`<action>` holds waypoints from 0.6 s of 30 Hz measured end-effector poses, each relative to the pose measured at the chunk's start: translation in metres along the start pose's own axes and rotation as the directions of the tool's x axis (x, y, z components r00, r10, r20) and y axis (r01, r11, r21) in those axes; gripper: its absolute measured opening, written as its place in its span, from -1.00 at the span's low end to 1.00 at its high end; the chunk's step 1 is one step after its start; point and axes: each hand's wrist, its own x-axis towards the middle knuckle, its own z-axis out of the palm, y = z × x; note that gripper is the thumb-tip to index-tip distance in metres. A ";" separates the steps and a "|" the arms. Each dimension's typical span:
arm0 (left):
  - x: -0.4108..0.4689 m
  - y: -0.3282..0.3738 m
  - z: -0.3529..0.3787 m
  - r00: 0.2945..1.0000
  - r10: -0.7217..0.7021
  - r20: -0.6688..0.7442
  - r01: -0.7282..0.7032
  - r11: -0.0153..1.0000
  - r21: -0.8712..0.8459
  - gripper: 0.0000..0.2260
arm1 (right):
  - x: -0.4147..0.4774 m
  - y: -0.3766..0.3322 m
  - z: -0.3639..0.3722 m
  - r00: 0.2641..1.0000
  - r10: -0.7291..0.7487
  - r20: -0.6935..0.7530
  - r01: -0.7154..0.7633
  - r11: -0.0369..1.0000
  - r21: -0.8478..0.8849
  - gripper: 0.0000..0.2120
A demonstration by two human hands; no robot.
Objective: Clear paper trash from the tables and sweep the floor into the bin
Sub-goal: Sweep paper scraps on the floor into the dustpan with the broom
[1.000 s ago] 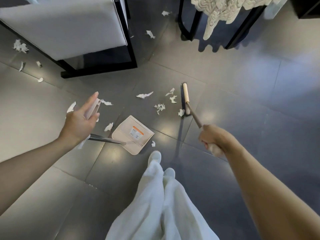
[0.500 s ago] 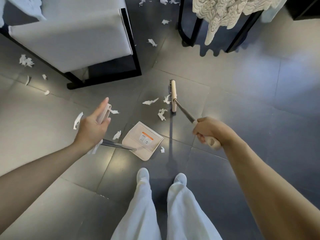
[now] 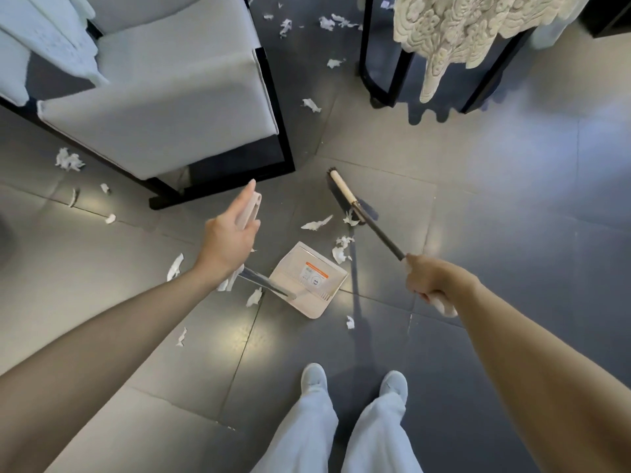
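Note:
My left hand grips the white top end of the dustpan's long handle, index finger stretched along it. The beige dustpan rests on the grey floor tiles in front of my feet. My right hand grips the broom's white handle end. The broom head stands on the floor beyond the pan, near the chair's corner. Torn white paper scraps lie between the broom head and the pan's mouth, with more scraps right at the pan's far edge.
A grey upholstered chair with a black frame stands at the upper left. A black-legged table with a lace cloth is at the upper right. More paper bits lie left of the chair and between chair and table. My shoes are below.
The broom head has swept left and toward the chair corner, dragging scraps closer to the pan. The view has tilted up, and my feet now stand side by side.

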 end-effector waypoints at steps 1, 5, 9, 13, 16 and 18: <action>0.003 -0.001 0.000 1.000 -0.001 -0.002 0.001 1.000 -0.007 -0.46 | -0.004 -0.001 0.005 1.000 -0.006 0.022 0.007 1.000 -0.021 -0.41; 0.015 0.009 0.006 1.000 0.028 0.008 -0.028 0.999 -0.016 -0.46 | -0.030 0.003 0.016 0.986 0.008 0.165 -0.027 0.993 0.113 -0.52; 0.022 0.018 0.009 0.998 0.061 0.013 -0.062 0.998 0.030 -0.46 | -0.064 0.018 0.002 0.954 0.002 0.300 -0.114 0.928 0.354 -0.67; 0.014 0.010 0.003 0.998 0.047 0.046 -0.047 0.999 -0.004 -0.46 | -0.092 0.032 -0.022 0.942 -0.031 0.334 -0.128 0.886 0.445 -0.63; -0.002 0.002 -0.005 1.000 0.004 0.028 -0.003 0.999 -0.043 -0.46 | -0.102 0.028 -0.032 0.946 -0.041 0.322 -0.111 0.892 0.439 -0.63; -0.015 -0.004 -0.010 1.000 -0.020 0.017 0.020 0.999 -0.036 -0.45 | -0.101 0.018 -0.035 0.959 -0.040 0.281 -0.081 0.910 0.406 -0.69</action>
